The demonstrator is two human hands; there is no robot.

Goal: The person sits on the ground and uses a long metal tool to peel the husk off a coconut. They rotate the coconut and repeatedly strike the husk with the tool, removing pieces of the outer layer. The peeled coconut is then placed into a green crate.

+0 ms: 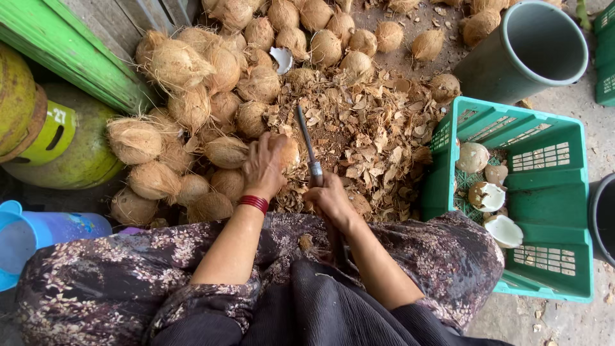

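Left hand (pixel 262 168) clamped on a coconut (pixel 286 154), right hand (pixel 330 197) closed round the blade (pixel 307 142) handle beside it, husk chips (pixel 365 138) beyond the coconut, coconut pile (pixel 205 96) left, green crate (pixel 544 192) right holding shell halves (pixel 487 195).

A red braided band (pixel 254 204) circles the wrist just behind the left hand (pixel 262 168). Below the band, a dark floral-print garment (pixel 128 269) covers the lap, with plain black cloth (pixel 320 307) over it.
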